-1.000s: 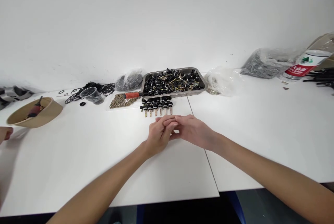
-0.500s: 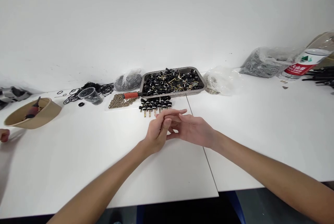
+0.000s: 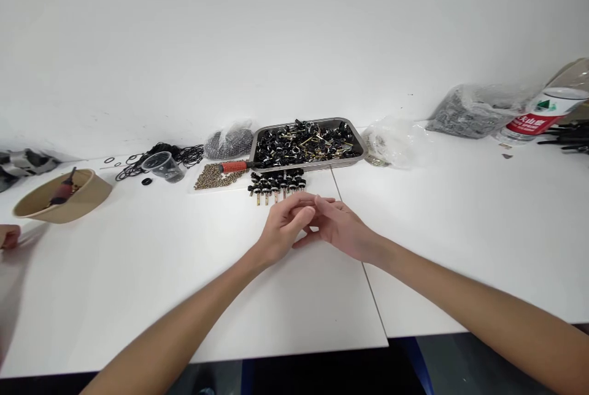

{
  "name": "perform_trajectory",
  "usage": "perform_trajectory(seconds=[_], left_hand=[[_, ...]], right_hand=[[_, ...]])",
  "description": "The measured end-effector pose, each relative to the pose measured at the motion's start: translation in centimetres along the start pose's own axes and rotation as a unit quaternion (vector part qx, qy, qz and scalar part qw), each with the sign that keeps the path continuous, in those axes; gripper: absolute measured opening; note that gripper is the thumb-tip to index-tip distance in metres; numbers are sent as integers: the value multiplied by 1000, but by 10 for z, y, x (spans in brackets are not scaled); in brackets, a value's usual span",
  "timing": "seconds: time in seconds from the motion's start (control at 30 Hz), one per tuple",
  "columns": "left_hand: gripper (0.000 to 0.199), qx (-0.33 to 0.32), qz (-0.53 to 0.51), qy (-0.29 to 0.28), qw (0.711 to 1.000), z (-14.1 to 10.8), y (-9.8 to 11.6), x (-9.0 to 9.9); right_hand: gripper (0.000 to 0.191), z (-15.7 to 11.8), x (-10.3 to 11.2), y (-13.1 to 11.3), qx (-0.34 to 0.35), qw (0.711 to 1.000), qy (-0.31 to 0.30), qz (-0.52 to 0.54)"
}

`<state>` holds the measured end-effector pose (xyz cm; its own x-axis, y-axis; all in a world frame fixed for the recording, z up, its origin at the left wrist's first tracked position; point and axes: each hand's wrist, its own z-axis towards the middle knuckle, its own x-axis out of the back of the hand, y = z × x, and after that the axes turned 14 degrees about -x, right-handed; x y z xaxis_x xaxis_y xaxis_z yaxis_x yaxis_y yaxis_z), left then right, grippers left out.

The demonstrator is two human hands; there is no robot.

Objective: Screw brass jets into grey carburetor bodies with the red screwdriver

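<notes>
My left hand (image 3: 283, 229) and my right hand (image 3: 346, 229) meet over the white table, their fingers overlapping and touching. Both have loosely bent, parted fingers, and no object shows in either; the space between the palms is partly hidden. Just beyond them stand several black parts with brass-coloured shafts (image 3: 276, 185), lined up in rows. Behind these is a metal tray (image 3: 317, 165) heaped with black and brass-coloured parts. A red-handled screwdriver (image 3: 234, 166) lies by the tray's left corner, over a spread of small brass-coloured pieces (image 3: 214, 176).
To the left are a clear plastic cup (image 3: 163, 166), black rubber rings (image 3: 133, 168) and a brown paper bowl (image 3: 87, 199) holding another screwdriver (image 3: 63, 189). Another person's hand (image 3: 9, 236) shows at the left edge. Plastic bags (image 3: 469, 113) and a bottle (image 3: 536, 116) stand at the right.
My hands have shifted closer together, with both thumbs moved inward and the right fingers overlapping the left more. The view has shifted slightly; the things on the table look unmoved.
</notes>
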<state>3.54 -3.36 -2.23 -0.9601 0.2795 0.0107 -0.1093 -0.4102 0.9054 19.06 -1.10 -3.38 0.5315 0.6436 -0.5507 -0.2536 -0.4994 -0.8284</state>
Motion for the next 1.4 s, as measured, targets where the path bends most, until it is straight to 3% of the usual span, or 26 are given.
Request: perform_trajectory(seconds=[0.07,0.17,0.27,0.4,0.5,0.67,0.77,0.87,1.07,1.13,1.27,1.33,1.4], left_hand=[[35,21,-48,-42,998,2,1,1],[35,56,-146,-69,985,6,3,0],[34,60,-192,-72,977,8,7,-2],[35,71,-194,-57,977,8,9,1],[43,76,-178,-43,980,8,8,6],[52,75,-150,-13,986,9,1,14],[46,67,-142,-8,987,8,-2,16],[42,45,-122,-11,991,7,-2,14],[44,4,-63,-11,998,3,7,2],[46,-18,-21,-21,999,2,9,-1],[40,-45,37,-51,997,1,10,-2],[41,-29,32,-58,997,3,9,1],[47,5,8,-55,998,5,6,5]], right_hand=[[40,-1,2,-2,12,994,77,-73],[42,-4,4,-5,53,956,197,-213],[41,-7,5,-3,94,913,251,-307],[40,-9,6,5,122,858,256,-428],[37,-9,9,9,126,829,215,-500],[33,-9,12,6,102,831,100,-538],[35,-9,12,2,91,836,67,-537],[29,-11,10,0,122,816,94,-557],[27,-11,7,10,264,723,167,-616],[26,-10,6,15,283,708,181,-621],[35,-8,5,17,279,722,193,-604],[41,-8,5,12,238,755,173,-585],[42,-8,5,4,167,811,134,-545]])
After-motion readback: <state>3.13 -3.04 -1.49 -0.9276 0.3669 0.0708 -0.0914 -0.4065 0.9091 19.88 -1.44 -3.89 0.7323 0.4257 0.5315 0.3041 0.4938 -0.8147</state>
